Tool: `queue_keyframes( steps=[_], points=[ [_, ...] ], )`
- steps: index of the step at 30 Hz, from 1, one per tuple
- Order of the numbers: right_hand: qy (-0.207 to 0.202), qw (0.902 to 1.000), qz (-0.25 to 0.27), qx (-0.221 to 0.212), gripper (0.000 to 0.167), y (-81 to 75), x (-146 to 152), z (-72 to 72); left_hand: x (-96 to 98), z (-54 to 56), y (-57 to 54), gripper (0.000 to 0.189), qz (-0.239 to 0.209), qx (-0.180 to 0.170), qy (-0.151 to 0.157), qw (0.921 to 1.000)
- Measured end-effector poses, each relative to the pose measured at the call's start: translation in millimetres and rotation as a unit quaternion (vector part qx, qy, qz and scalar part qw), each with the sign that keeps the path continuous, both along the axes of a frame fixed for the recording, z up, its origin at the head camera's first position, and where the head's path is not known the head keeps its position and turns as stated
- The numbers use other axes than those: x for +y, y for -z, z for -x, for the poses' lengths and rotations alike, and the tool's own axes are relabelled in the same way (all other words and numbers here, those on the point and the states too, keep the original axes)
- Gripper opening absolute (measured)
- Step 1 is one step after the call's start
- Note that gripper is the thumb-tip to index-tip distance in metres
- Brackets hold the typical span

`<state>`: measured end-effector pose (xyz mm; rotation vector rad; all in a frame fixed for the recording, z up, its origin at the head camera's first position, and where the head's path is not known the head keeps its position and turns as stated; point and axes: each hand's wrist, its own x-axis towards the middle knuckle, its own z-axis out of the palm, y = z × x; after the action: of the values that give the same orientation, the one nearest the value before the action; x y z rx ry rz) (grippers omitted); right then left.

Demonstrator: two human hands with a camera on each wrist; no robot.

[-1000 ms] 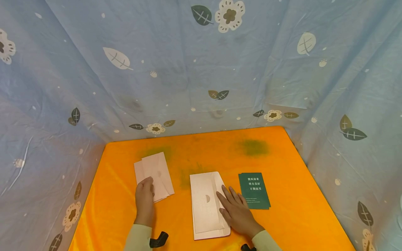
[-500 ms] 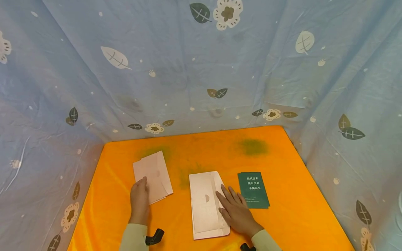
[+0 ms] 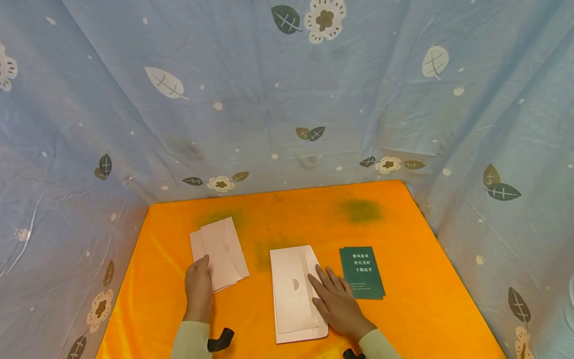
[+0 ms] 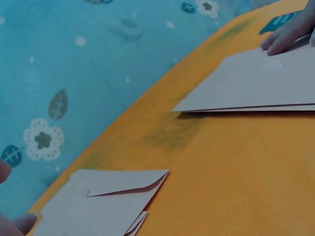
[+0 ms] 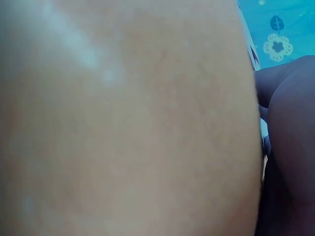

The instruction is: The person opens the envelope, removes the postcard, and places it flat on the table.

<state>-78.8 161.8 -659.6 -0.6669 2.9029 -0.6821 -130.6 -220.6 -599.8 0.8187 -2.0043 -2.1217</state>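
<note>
The long envelope (image 3: 289,309) lay in front of the person and served as the landmark. The right hand (image 3: 336,301) rested over its right side with fingers spread, gripping nothing, presumably to steady the paper or keep it flat. To the left of the long envelope, and well apart from it, lay the small envelopes (image 3: 224,254), overlapped and slightly askew. The left hand (image 3: 199,289) was at their left edge, its fingers loosely bent and not closed on them, perhaps to square the pair. Just right of the long envelope were the green cards (image 3: 363,274), probably kept apart as a different kind; the head view could not settle whether the right fingers touched them. The left wrist view added a gap between left thumb and finger, a small envelope's flap lifted slightly, and the long envelope's layered near edge. Blurred skin filled most of the right wrist view.
</note>
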Motion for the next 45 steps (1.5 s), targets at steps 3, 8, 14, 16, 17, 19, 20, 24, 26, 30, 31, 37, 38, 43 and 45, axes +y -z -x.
queue_keyframes(
  steps=[3, 8, 14, 16, 17, 19, 20, 24, 26, 30, 31, 37, 38, 43, 45],
  points=[
    [0.0, 1.0, 0.001, 0.001, 0.059, 0.2, 0, -0.1, -0.4, 0.9, 0.4, 0.054, 0.008, 0.007, -0.007, 0.9999],
    [-0.001, 1.0, 0.0, 0.003, 0.059, 1.5, 0, -0.1, 2.2, 0.3, 0.0, 0.038, -0.004, 0.01, -0.006, 0.9999],
    [0.0, 1.0, 0.001, 0.01, 0.059, 2.2, -1, -0.1, 5.8, -1.5, 2.0, 0.063, -0.016, -0.002, -0.001, 0.9999],
    [0.0, 1.0, 0.001, 0.009, 0.059, 2.2, -1, 0.0, 6.4, -1.7, 3.2, 0.063, -0.022, -0.001, -0.006, 0.9997],
    [0.0, 1.0, 0.001, 0.009, 0.059, 2.3, -1, 0.1, 6.6, -1.7, 3.8, 0.063, -0.027, 0.001, -0.008, 0.9996],
    [-0.001, 1.0, -0.001, 0.009, 0.059, 2.4, -1, 0.2, 7.0, -0.8, 5.1, 0.065, -0.041, 0.006, -0.008, 0.9991],
    [0.0, 1.0, -0.002, 0.009, 0.059, 2.5, -1, 0.3, 7.7, -0.4, 5.5, 0.066, -0.046, 0.006, -0.008, 0.9989],
    [0.0, 0.9999, -0.003, 0.01, 0.059, 3.3, 0, 0.5, 11.0, 1.8, 9.6, 0.07, -0.074, 0.01, -0.001, 0.9972],
    [0.0, 0.9999, -0.005, 0.009, 0.059, 3.7, 0, 0.6, 13.7, 2.5, 12.7, 0.071, -0.08, 0.012, 0.005, 0.9967],
    [0.0, 0.9999, -0.007, 0.011, 0.059, 3.9, 0, 0.7, 19.4, 3.2, 18.4, 0.071, -0.078, 0.018, 0.012, 0.9967],
    [0.0, 0.9999, -0.008, 0.011, 0.059, 3.8, 0, 0.7, 20.8, 3.1, 19.0, 0.071, -0.078, 0.018, 0.012, 0.9967],
    [0.0, 1.0, -0.003, 0.006, 0.059, 2.6, 0, 0.9, 26.4, 2.7, 15.4, 0.082, -0.092, 0.016, 0.001, 0.9957],
    [0.0, 1.0, -0.003, 0.004, 0.059, 2.3, 0, 0.9, 26.6, 3.3, 15.1, 0.083, -0.093, 0.014, 0.001, 0.9956],
    [0.001, 1.0, -0.005, 0.004, 0.059, 1.8, 0, 0.4, 26.2, 8.4, 18.5, 0.079, -0.103, 0.007, 0.004, 0.9946],
    [0.001, 1.0, -0.004, 0.005, 0.059, 1.8, 0, 0.3, 25.9, 10.0, 19.5, 0.078, -0.108, 0.007, 0.004, 0.9942]
  ],
)
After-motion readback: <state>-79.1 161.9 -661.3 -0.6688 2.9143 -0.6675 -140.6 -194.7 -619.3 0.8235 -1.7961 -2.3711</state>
